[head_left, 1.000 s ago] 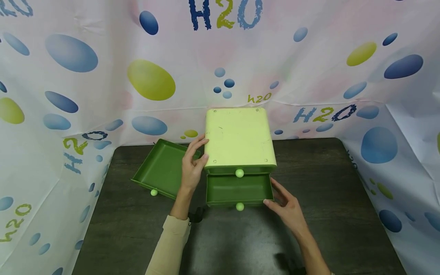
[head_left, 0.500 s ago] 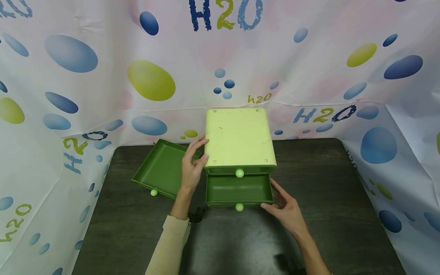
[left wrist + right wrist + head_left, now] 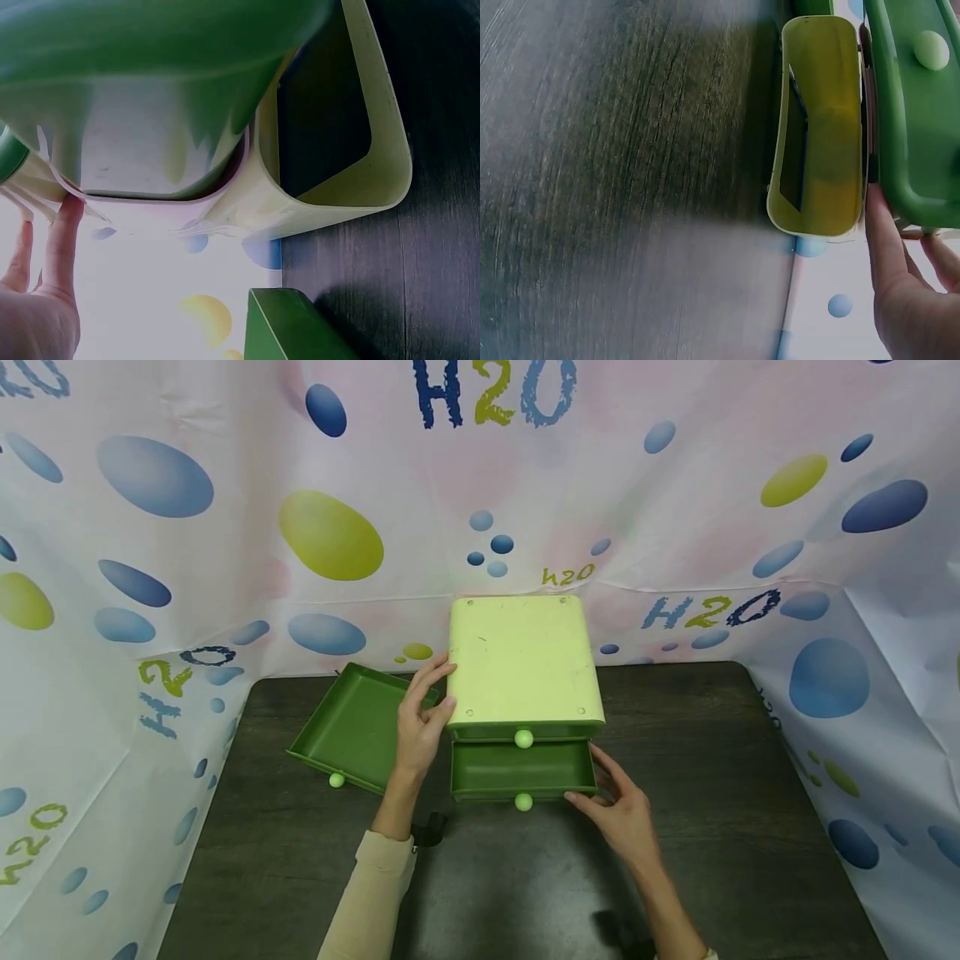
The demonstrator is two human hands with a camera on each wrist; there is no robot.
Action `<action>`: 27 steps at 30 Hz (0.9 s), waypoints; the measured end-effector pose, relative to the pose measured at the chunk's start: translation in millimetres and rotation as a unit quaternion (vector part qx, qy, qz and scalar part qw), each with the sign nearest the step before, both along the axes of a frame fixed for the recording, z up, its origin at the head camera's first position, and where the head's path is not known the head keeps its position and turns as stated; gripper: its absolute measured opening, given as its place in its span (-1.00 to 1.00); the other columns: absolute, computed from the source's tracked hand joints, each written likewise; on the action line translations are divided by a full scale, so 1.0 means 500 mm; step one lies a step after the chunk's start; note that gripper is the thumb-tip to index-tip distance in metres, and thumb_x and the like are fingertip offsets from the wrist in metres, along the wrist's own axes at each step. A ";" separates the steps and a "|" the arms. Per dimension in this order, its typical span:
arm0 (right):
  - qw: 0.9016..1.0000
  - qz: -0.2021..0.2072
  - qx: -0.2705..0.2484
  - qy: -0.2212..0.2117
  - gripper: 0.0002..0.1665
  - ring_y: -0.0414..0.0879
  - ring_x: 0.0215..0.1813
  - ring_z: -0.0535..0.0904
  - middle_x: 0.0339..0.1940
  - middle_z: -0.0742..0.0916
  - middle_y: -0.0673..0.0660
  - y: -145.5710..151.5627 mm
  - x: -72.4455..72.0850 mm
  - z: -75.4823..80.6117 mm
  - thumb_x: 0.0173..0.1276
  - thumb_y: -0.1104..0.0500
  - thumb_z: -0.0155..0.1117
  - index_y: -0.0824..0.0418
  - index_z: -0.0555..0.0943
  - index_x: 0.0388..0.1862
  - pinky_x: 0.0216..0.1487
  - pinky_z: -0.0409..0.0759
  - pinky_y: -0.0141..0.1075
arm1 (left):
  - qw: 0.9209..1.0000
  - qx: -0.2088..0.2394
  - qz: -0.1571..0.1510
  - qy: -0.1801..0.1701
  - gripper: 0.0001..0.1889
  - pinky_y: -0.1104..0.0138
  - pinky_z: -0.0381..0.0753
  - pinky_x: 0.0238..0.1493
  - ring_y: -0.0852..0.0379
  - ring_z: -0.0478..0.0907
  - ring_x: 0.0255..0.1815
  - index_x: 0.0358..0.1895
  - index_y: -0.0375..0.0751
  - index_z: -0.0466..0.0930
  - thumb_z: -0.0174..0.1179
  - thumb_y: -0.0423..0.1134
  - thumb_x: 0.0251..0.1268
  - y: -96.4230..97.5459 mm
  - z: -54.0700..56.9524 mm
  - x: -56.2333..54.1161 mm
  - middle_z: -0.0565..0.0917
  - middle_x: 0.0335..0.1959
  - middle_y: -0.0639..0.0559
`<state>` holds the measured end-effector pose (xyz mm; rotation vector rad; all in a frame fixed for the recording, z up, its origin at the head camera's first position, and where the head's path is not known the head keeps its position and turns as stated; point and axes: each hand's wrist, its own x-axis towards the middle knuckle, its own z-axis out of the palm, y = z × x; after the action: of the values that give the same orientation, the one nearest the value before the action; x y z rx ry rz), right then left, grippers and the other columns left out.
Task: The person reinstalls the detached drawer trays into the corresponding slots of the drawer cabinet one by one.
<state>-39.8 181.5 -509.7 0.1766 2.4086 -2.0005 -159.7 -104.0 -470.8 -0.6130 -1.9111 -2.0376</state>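
A pale yellow-green cabinet [image 3: 525,660] stands at the table's middle back. From its front juts a dark green drawer [image 3: 522,767] with a round knob; a closed drawer front [image 3: 480,732] shows above it. My right hand [image 3: 624,814] grips the jutting drawer's right front corner, thumb at the front, fingers along the side. My left hand [image 3: 418,727] rests its extended fingers and thumb against the cabinet's left side. Both wrist views reveal a vacant compartment [image 3: 390,135] beneath the jutting drawer. Left of the cabinet lies a separate green drawer [image 3: 356,727], partly hidden by the left hand.
The dark wooden table [image 3: 750,827] runs toward the front and right. A white sheet [image 3: 225,410] printed with coloured ovals and lettering surrounds its back and sides, close behind the cabinet.
The jutting drawer dips slightly, then its front shifts back toward the cabinet. My right thumb slides left along that front. The left hand and the loose drawer stay in place.
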 end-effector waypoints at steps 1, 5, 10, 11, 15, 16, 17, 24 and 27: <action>1.000 -0.004 0.001 0.002 -0.03 0.13 0.34 0.46 0.48 0.39 0.13 -0.001 0.000 0.000 0.15 0.23 0.56 0.11 0.33 0.52 -0.09 0.64 -0.38 | 1.000 0.000 0.000 -0.001 -0.59 0.37 0.17 -0.75 0.11 0.50 0.23 0.30 -0.46 0.45 0.06 -0.53 0.42 0.000 0.001 0.000 0.24 0.44 -0.42; 1.000 -0.014 0.020 0.016 -0.05 0.15 0.28 0.52 0.44 0.44 0.17 -0.006 0.000 0.003 0.14 0.26 0.57 0.11 0.36 0.50 -0.11 0.64 -0.40 | 1.000 -0.002 0.003 -0.006 -0.59 0.38 0.18 -0.74 0.02 0.45 0.27 0.31 -0.45 0.45 0.06 -0.52 0.42 0.001 0.003 0.004 0.27 0.46 -0.32; 0.997 -0.023 0.066 0.044 -0.08 0.17 0.19 0.59 0.31 0.55 0.20 -0.011 0.001 0.009 0.12 0.23 0.58 0.10 0.41 0.46 -0.12 0.67 -0.29 | 1.000 -0.003 0.004 -0.009 -0.59 0.39 0.19 -0.72 0.09 0.45 0.21 0.31 -0.47 0.44 0.04 -0.53 0.43 0.001 0.004 0.005 0.28 0.46 -0.27; 0.996 -0.026 0.075 0.049 -0.09 0.18 0.17 0.60 0.28 0.56 0.20 -0.012 0.000 0.009 0.11 0.22 0.59 0.10 0.41 0.46 -0.12 0.68 -0.25 | 1.000 -0.003 0.004 -0.008 -0.59 0.39 0.19 -0.72 0.11 0.46 0.20 0.31 -0.47 0.44 0.05 -0.52 0.43 0.001 0.003 0.005 0.28 0.46 -0.28; 0.991 -0.041 0.109 0.058 -0.07 0.14 0.12 0.63 0.25 0.58 0.19 -0.015 -0.003 0.008 0.06 0.20 0.62 0.11 0.43 0.44 -0.12 0.68 -0.11 | 1.000 -0.002 0.001 -0.004 -0.59 0.38 0.18 -0.73 0.21 0.51 0.09 0.31 -0.46 0.44 0.05 -0.52 0.43 0.000 0.000 0.004 0.24 0.45 -0.40; 0.990 -0.045 0.120 0.059 -0.06 0.12 0.11 0.63 0.26 0.58 0.18 -0.016 -0.004 0.007 0.05 0.20 0.63 0.12 0.43 0.44 -0.13 0.67 -0.10 | 1.000 -0.001 0.000 -0.003 -0.59 0.37 0.17 -0.74 0.22 0.51 0.06 0.31 -0.47 0.44 0.05 -0.52 0.43 0.000 0.000 0.004 0.23 0.45 -0.43; 0.989 -0.049 0.130 0.057 -0.05 0.11 0.10 0.63 0.27 0.57 0.18 -0.018 -0.006 0.007 0.04 0.19 0.64 0.13 0.42 0.43 -0.13 0.67 -0.10 | 1.000 0.000 -0.001 -0.002 -0.59 0.37 0.17 -0.74 0.22 0.52 0.07 0.31 -0.47 0.43 0.05 -0.52 0.43 0.000 -0.001 0.004 0.22 0.44 -0.46; 0.983 -0.071 0.158 0.058 0.04 0.12 0.06 0.61 0.23 0.55 0.29 -0.028 -0.017 0.000 0.01 0.17 0.67 0.19 0.33 0.44 -0.12 0.65 -0.03 | 1.000 0.000 0.002 0.001 -0.59 0.36 0.17 -0.74 0.16 0.49 0.16 0.31 -0.47 0.44 0.05 -0.50 0.43 -0.001 -0.003 0.003 0.25 0.46 -0.38; 0.983 -0.075 0.158 0.061 0.04 0.11 0.05 0.60 0.23 0.55 0.31 -0.032 -0.022 -0.001 0.01 0.14 0.67 0.18 0.34 0.45 -0.12 0.64 -0.01 | 1.000 0.001 0.001 0.002 -0.59 0.36 0.18 -0.74 0.11 0.46 0.23 0.31 -0.48 0.44 0.05 -0.51 0.43 -0.001 -0.004 0.002 0.27 0.46 -0.33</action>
<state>-50.7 165.4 -510.4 0.2493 2.8610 -1.7111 -158.8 -104.7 -473.0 -0.6137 -1.9059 -2.0343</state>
